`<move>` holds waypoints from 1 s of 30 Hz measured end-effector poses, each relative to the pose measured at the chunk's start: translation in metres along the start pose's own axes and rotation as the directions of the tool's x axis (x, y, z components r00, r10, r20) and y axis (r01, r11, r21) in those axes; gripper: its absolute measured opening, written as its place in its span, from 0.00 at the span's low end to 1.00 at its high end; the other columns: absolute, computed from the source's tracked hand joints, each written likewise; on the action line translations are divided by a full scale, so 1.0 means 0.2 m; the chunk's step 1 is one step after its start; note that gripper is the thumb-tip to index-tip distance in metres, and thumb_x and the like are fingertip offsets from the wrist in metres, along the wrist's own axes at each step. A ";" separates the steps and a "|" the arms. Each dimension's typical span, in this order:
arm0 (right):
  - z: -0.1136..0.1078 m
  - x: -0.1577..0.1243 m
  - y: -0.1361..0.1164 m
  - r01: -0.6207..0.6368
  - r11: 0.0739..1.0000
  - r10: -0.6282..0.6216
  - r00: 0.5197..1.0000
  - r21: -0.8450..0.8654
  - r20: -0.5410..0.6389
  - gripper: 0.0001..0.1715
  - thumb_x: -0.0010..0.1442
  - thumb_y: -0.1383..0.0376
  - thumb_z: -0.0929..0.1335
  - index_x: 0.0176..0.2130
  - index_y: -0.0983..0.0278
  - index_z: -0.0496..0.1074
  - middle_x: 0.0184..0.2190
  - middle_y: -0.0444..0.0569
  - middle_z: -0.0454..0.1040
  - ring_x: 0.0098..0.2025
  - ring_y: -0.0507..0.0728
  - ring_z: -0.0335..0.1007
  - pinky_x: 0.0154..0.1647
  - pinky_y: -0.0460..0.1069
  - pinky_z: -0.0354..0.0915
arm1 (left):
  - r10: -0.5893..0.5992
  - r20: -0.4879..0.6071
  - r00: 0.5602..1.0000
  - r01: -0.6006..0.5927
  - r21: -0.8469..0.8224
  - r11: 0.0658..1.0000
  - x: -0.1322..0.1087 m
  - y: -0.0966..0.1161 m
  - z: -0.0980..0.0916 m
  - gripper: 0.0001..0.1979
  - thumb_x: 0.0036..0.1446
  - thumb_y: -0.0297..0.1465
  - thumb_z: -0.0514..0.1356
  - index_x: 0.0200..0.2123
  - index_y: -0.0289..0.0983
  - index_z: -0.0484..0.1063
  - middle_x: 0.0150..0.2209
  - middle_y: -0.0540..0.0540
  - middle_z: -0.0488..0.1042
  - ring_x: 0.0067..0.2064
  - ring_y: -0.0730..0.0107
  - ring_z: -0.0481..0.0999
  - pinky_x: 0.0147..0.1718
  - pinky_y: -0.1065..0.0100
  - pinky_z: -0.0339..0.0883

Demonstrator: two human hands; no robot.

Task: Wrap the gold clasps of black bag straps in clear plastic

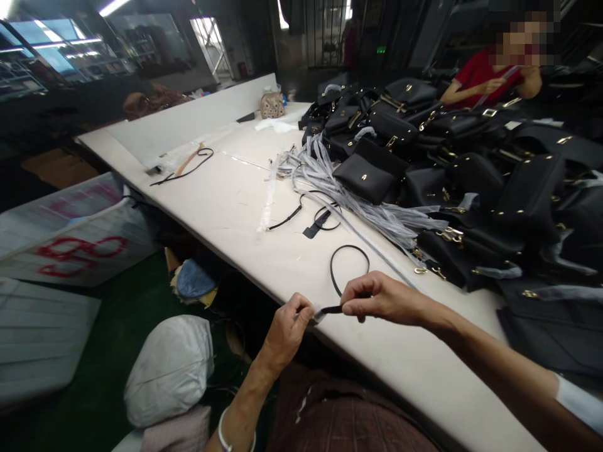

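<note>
My left hand (288,329) and my right hand (379,299) meet at the near edge of the white table (226,201). Both pinch a thin black strap (348,251) whose end runs between them; its loop lies on the table just beyond my right hand. My left fingers also nip a bit of clear wrapping at the strap's end. Both hands are closed in a pinch.
A big pile of black handbags (471,182) with gold fittings covers the right of the table, with clear plastic sleeves (330,188) spilling from it. Other loose straps (306,216) lie mid-table. A person in red (480,78) sits at the far right. A white sack (169,370) sits on the floor to my left.
</note>
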State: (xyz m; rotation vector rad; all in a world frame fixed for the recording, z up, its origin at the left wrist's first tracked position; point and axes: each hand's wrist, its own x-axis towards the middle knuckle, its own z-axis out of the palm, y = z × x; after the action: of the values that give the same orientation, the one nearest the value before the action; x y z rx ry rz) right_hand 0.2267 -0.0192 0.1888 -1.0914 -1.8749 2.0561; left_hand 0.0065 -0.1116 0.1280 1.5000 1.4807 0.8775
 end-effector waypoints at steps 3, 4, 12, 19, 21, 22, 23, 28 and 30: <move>-0.04 -0.03 -0.05 0.011 0.999 -0.010 1.000 -0.041 0.026 0.14 0.54 0.56 0.74 0.32 0.66 0.80 0.21 0.42 0.72 0.23 0.49 0.61 0.25 0.44 0.55 | -0.023 0.018 1.000 0.025 -0.130 0.991 -0.02 0.04 -0.05 0.14 0.66 0.41 0.54 0.33 0.39 0.67 0.27 0.51 0.71 0.30 0.70 0.71 0.32 0.69 0.64; -0.04 -0.04 -0.06 0.020 0.998 -0.019 0.999 -0.053 0.031 0.14 0.54 0.56 0.74 0.32 0.65 0.80 0.21 0.42 0.72 0.24 0.49 0.62 0.25 0.44 0.56 | -0.007 0.040 0.999 0.014 -0.159 0.987 -0.02 0.07 -0.06 0.13 0.66 0.41 0.54 0.34 0.38 0.67 0.28 0.51 0.71 0.29 0.70 0.72 0.31 0.69 0.64; 0.01 -0.21 -0.35 0.059 0.845 -0.165 0.974 -0.532 -0.154 0.11 0.59 0.58 0.70 0.33 0.63 0.79 0.22 0.40 0.71 0.24 0.49 0.62 0.24 0.44 0.55 | 0.397 0.109 0.911 -0.361 -0.253 0.898 0.18 0.38 -0.06 0.09 0.66 0.35 0.55 0.36 0.37 0.70 0.38 0.47 0.73 0.40 0.68 0.72 0.41 0.67 0.64; -0.03 -0.38 -0.81 -0.071 0.712 -0.266 0.893 -0.699 -0.362 0.21 0.57 0.47 0.71 0.32 0.62 0.80 0.19 0.40 0.68 0.22 0.49 0.59 0.22 0.45 0.53 | 0.547 0.078 0.834 -0.539 -0.103 0.836 0.29 0.66 -0.40 0.12 0.68 0.40 0.52 0.35 0.39 0.63 0.26 0.55 0.61 0.27 0.74 0.60 0.27 0.71 0.56; -0.09 -0.45 -0.89 -0.110 0.749 -0.249 0.867 -0.653 -0.432 0.26 0.55 0.43 0.71 0.30 0.62 0.79 0.18 0.40 0.67 0.22 0.50 0.59 0.22 0.46 0.53 | 0.528 0.017 0.849 -0.527 -0.048 0.849 0.30 0.59 -0.53 0.12 0.67 0.40 0.51 0.33 0.39 0.63 0.25 0.56 0.59 0.26 0.74 0.59 0.26 0.71 0.55; -0.11 -0.48 -0.92 -0.122 0.763 -0.252 0.848 -0.635 -0.466 0.27 0.54 0.41 0.71 0.29 0.62 0.79 0.18 0.41 0.67 0.22 0.50 0.59 0.23 0.46 0.53 | 0.500 -0.005 0.866 -0.500 -0.046 0.865 0.31 0.54 -0.58 0.13 0.67 0.40 0.51 0.32 0.40 0.62 0.25 0.56 0.58 0.26 0.74 0.59 0.26 0.71 0.55; -0.13 -0.49 -0.94 -0.133 0.771 -0.257 0.830 -0.622 -0.496 0.27 0.52 0.41 0.72 0.29 0.62 0.79 0.19 0.42 0.68 0.22 0.50 0.60 0.23 0.46 0.54 | 0.463 -0.019 0.886 -0.463 -0.069 0.884 0.31 0.49 -0.62 0.13 0.67 0.40 0.52 0.32 0.40 0.62 0.24 0.56 0.58 0.26 0.74 0.60 0.26 0.71 0.55; -0.03 -0.35 -0.99 -0.132 0.778 -0.234 0.846 -0.614 -0.478 0.25 0.51 0.43 0.74 0.29 0.63 0.79 0.19 0.42 0.67 0.22 0.50 0.59 0.23 0.45 0.54 | 0.436 0.093 0.895 -0.400 -0.263 0.878 0.32 0.37 -0.66 0.15 0.66 0.42 0.54 0.38 0.37 0.70 0.39 0.46 0.75 0.37 0.68 0.70 0.36 0.67 0.63; 0.09 -0.22 -1.01 -0.106 0.766 -0.233 0.874 -0.634 -0.427 0.24 0.54 0.45 0.72 0.29 0.63 0.78 0.19 0.41 0.67 0.23 0.49 0.59 0.23 0.45 0.54 | 0.461 0.119 0.879 -0.401 -0.337 0.852 0.31 0.42 -0.65 0.15 0.66 0.43 0.54 0.38 0.36 0.71 0.39 0.45 0.77 0.37 0.67 0.71 0.38 0.66 0.64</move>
State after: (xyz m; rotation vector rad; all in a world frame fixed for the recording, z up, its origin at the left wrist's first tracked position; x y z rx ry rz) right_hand 0.1772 -0.0158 0.3909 -1.4703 -2.3137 0.9188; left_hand -0.0720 -0.0350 0.2534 1.6556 0.8223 1.1272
